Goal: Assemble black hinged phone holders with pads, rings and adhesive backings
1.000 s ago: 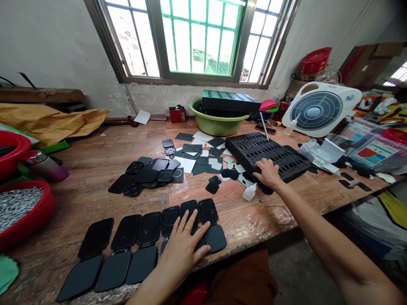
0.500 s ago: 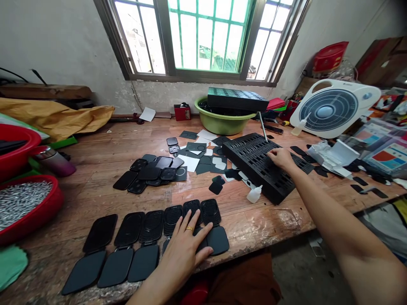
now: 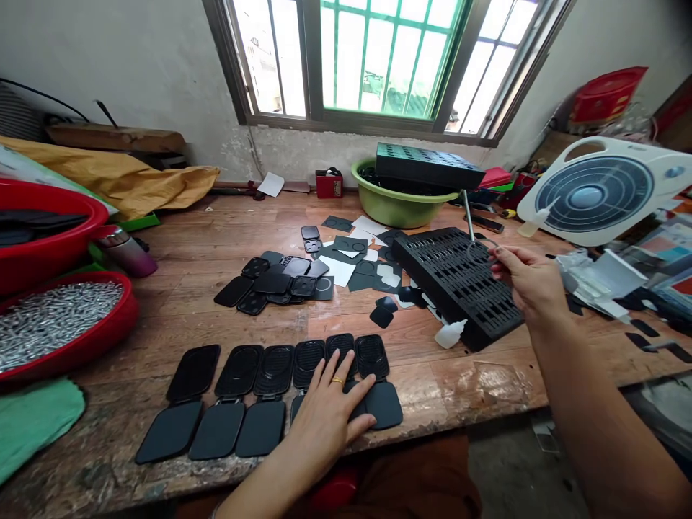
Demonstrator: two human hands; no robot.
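Observation:
My left hand lies flat with fingers spread over a row of black hinged square pads along the table's front edge. A pad's ridged upper half shows past my fingertips, and a smooth lower half beside my thumb. My right hand is raised above the black slotted rack, its fingers pinched on a thin grey ring. More rings stand in the rack's slots. A small white squeeze bottle lies against the rack's near corner.
A pile of black pads and loose dark and white sheets lie mid-table. At the back stands a green basin with another rack on it. Red bowls, one of metal pins, are left; a fan is right.
My right hand has lifted off the rack, now with a ring in its fingers. My left hand stays on the pads. The view has turned slightly left.

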